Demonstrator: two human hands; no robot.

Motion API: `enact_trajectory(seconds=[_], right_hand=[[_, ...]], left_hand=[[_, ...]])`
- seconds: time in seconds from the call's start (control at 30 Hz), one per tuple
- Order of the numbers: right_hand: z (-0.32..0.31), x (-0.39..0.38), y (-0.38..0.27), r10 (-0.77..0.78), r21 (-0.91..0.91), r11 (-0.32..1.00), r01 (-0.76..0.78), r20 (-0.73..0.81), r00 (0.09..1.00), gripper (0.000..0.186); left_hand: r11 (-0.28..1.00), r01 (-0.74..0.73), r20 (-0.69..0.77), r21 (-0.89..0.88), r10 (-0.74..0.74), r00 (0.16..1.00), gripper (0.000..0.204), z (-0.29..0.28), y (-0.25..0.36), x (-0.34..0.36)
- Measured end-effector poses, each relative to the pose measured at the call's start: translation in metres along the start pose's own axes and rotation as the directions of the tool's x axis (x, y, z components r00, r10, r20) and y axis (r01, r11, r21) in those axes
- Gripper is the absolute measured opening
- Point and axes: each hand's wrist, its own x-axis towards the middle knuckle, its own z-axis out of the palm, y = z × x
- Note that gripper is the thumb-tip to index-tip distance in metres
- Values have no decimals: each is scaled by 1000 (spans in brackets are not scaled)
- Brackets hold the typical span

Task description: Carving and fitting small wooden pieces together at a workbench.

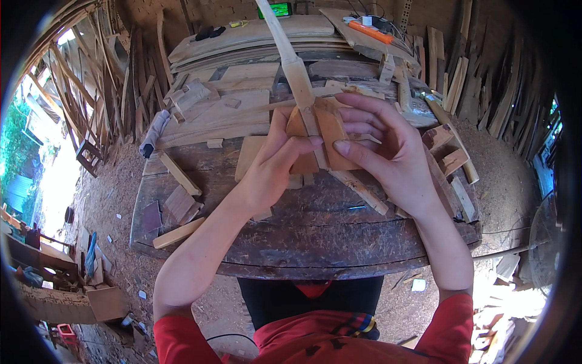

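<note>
Head view, the only one. You hold a tapered wooden spindle (297,76) and a brown wooden block (344,145) together above the desk (315,233), in front of your chest.

Key relation: the spindle's squared end lies between your two hands and runs along the block's face; the rest of it extends beyond both grips, away from you. Your left hand (276,161) is the nearer to it: its thumb presses on the squared part, fingers passing behind. Your right hand (388,148) sits just to the right, thumb on the block's face, fingers round by its far edge. Both grips are clamped: left on the spindle, apparently with the block's left part behind it; right on the block. You cannot tell here whether the brown wood is one piece or two, nor whether the spindle is seated in it or only laid against it.

Pointing: the spindle's slim end leads up and slightly left, leaving the top of the view; the thick end points toward you and slightly right. Its long axis is therefore near fore-and-aft, leaning left. Beneath the right hand, a pale batten (362,193) slants down to the right.
</note>
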Motion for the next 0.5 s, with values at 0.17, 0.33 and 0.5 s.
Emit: enact_trajectory(seconds=[0.17,0.33,0.5], right_hand=[[0,-1,-4,70,45,997,-70,7,998,58],[0,-2,-2,84,49,995,-85,19,996,56],[1,-3,3,42,33,999,-42,2,999,50]], left_hand=[[960,150,-10,-235,-156,988,48,8,12,2],[967,133,-37,-218,-145,989,46,5,4,1],[988,101,-32,-116,-106,994,38,3,2,0]])
